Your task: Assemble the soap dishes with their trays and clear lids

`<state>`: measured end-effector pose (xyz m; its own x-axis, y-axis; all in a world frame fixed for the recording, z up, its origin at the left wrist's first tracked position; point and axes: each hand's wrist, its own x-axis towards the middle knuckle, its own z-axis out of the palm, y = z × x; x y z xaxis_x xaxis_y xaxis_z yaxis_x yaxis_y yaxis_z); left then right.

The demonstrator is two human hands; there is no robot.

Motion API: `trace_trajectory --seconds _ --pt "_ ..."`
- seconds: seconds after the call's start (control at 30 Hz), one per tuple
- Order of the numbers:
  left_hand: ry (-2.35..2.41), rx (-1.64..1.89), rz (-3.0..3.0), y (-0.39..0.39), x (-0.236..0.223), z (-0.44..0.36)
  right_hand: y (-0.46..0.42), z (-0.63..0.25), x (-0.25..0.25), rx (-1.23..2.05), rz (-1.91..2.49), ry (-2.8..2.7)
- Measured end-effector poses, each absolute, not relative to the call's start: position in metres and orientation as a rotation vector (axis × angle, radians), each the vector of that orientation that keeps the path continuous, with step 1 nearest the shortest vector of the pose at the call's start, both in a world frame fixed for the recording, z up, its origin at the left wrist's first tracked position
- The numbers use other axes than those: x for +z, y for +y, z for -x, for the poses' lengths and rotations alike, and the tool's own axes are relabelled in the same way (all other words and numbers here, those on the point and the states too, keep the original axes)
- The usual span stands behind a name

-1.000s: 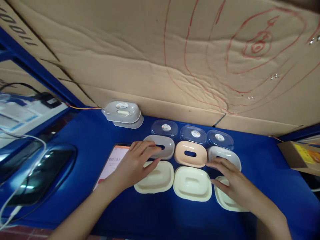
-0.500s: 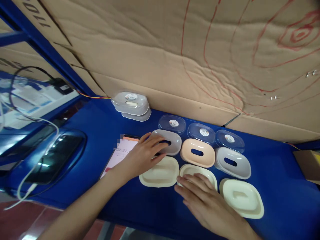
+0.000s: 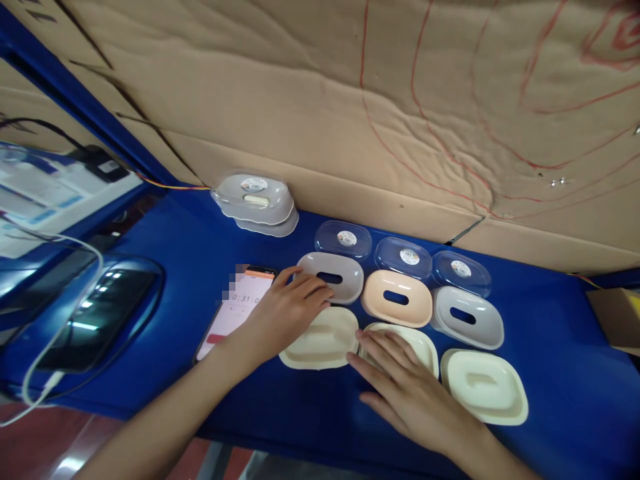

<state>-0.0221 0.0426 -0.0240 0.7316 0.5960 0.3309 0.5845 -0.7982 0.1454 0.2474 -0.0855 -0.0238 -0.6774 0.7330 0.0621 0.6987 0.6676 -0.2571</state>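
Note:
My left hand (image 3: 300,300) lies over the near left rim of a grey oval dish (image 3: 345,270) with a slot in its middle. Its fingers are slightly bent and loosely apart, with no clear grip. Below that hand is a cream oval tray (image 3: 325,340) with a raised bar. My right hand (image 3: 400,383) reaches over the middle cream tray (image 3: 423,343), partly covering it, fingers stretched and spread. A peach slotted dish (image 3: 410,310) and another grey slotted dish (image 3: 490,320) sit to the right. At the far right of the front row lies a third cream tray (image 3: 513,400).
Behind the dishes are three clear lids (image 3: 325,233) with round stickers. A stack of lidded grey dishes (image 3: 233,200) stands back left. A phone showing a timer (image 3: 235,317), a dark device on a white cable (image 3: 107,313) and a cardboard wall (image 3: 280,100) surround the work area.
My left hand's fingers have drawn back from the grey dish's slot toward its near rim and come closer together. My right hand's fingers have spread slightly. The view has shifted a little.

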Motion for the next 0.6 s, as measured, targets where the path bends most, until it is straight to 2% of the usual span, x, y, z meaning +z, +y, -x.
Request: trace_trajectory --seconds 0.27,0.6 --pt "0.865 0.761 -2.956 0.031 -0.003 0.024 -0.084 -0.252 -0.029 0.306 1.333 -2.667" --pt "0.624 0.580 -2.880 0.008 0.011 0.020 -0.080 -0.256 -0.025 0.271 1.337 -2.574"
